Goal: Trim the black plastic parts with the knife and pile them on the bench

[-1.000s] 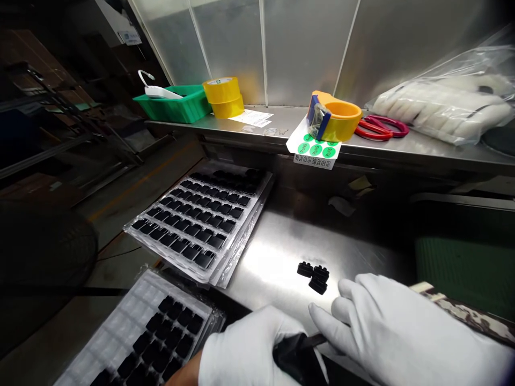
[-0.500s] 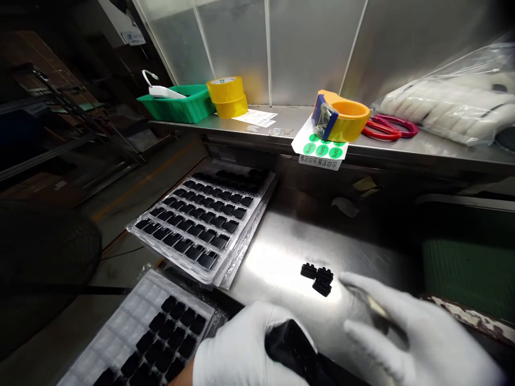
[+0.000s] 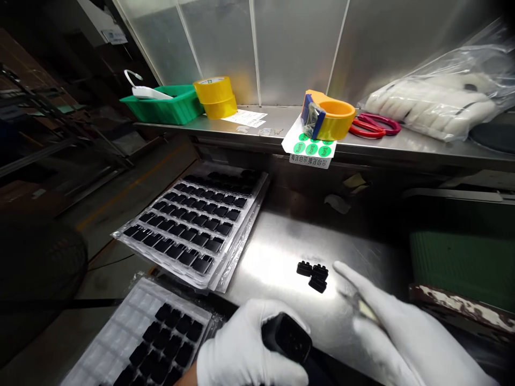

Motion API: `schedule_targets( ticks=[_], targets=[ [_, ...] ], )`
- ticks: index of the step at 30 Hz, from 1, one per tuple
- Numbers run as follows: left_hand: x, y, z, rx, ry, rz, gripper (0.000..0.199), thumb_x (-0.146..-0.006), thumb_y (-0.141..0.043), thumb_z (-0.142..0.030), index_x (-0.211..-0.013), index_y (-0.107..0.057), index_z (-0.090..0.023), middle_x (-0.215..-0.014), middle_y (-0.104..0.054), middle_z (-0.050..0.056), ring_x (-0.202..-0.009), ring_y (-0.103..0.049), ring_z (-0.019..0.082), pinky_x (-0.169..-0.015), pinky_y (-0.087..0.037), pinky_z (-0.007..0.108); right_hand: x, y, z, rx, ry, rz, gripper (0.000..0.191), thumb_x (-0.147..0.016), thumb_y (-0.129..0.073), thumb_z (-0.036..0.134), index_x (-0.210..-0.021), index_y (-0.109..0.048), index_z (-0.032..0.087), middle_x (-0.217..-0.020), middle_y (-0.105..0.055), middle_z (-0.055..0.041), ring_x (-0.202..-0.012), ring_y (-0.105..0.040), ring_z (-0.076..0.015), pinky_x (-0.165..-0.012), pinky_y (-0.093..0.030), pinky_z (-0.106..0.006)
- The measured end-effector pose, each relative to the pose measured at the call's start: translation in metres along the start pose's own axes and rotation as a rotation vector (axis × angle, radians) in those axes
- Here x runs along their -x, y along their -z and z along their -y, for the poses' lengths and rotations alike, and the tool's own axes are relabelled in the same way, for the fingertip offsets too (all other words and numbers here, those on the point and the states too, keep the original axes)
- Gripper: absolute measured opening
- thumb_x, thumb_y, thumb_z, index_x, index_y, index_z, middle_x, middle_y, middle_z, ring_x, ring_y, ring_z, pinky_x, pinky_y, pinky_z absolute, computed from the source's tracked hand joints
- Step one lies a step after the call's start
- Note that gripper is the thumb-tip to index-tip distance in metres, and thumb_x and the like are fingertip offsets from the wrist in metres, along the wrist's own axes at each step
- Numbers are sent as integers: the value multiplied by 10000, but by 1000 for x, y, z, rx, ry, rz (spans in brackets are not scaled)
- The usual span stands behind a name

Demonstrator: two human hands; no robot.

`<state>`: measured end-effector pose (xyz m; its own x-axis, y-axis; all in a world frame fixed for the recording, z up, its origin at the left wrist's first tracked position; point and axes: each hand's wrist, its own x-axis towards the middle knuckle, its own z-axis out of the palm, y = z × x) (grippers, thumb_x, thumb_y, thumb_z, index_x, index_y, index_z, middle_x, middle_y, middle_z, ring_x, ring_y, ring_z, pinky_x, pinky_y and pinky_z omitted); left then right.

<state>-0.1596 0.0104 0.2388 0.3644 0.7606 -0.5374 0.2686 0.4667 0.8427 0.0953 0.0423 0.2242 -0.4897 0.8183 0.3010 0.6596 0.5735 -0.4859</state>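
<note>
While 2 trays (image 3: 102, 332) of black pieces (image 3: 162, 339), too cut off to count, lie leftmost, the gloved left hand (image 3: 241, 346) clasps 1 dark part (image 3: 293, 340), low center. Beyond, 3 black blocks (image 3: 319, 272) cluster on the desk (image 3: 273, 236); the right hand (image 3: 396, 321), apart, could scatter them by brushing past. I cannot tell its blurred grip.

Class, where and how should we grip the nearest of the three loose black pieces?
Take the nearest piece probably by its short ends, from above on the near side: it lies low, its far side crowded by another piece, its ends apparently free.
</note>
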Motion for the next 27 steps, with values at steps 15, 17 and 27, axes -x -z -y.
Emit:
schedule_targets(
  ticks=[15,17,27],
  targets=[
    [-16,1,6,249,-424,76,335,-529,-943,-219,-757,-724,-108,-778,-672,34,-733,-608,161,-685,-501,245,-6,-29,40,591,499,-20,423,-836,-493,272,-1193,-589,66,-563,-552,12,-386,-512,-160,-297,-367,-310],
    [-16,2,9,227,-459,63,357,-522,-949,-256,-740,-706,-112,-775,-665,32,-731,-605,161,-681,-504,244,-8,-30,40,587,514,-10,458,-804,-516,299,-1190,-593,64,-555,-547,13,-382,-506,-159,-294,-366,-305],
    [-19,11,17,88,-558,29,434,-553,-928,-416,-800,-711,-132,-769,-654,37,-754,-608,185,-685,-494,263,-11,-36,47,629,526,-27,349,-862,-388,225,-1079,-637,110,-485,-498,20,-324,-458,-151,-299,-281,-322]
  ],
)
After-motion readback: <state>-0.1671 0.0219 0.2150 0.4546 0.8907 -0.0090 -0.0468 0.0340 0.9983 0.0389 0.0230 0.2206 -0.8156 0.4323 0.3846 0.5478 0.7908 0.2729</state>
